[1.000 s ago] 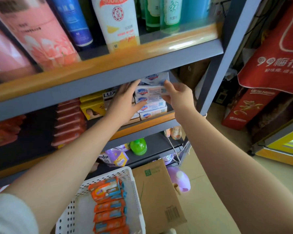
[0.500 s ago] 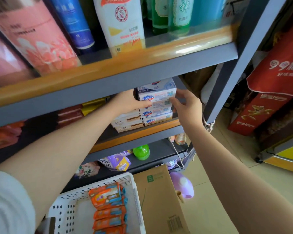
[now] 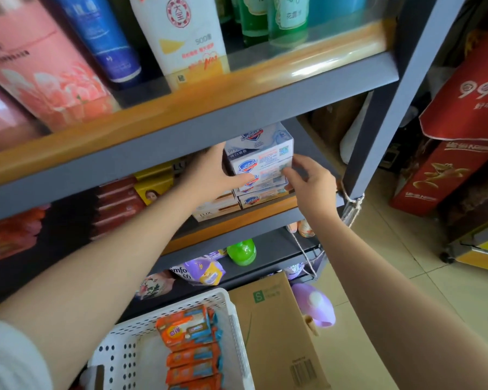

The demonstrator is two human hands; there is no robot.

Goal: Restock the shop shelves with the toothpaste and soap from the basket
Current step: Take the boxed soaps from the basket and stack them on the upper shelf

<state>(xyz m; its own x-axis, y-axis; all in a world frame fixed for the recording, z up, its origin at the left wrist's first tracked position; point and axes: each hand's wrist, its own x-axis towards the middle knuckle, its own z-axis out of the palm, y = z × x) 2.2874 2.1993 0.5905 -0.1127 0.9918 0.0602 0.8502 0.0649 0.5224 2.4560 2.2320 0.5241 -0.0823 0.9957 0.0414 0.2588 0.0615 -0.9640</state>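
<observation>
We see a grey metal shelf [image 3: 265, 108] with wooden lips: bottles [image 3: 181, 38] line its upper board, stacked soap boxes [image 3: 261, 161] and red packets [image 3: 116, 204] its middle one. On the tiled floor [image 3: 406, 277] below rest a white basket [image 3: 209, 302] and a cardboard box [image 3: 273, 327]

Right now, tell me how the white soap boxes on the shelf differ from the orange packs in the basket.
The white soap boxes are rigid cartons with blue shield logos; the orange packs are soft wrappers. The boxes are stacked on the middle shelf, held between both hands; the packs lie in a row in the white basket, untouched.
</observation>
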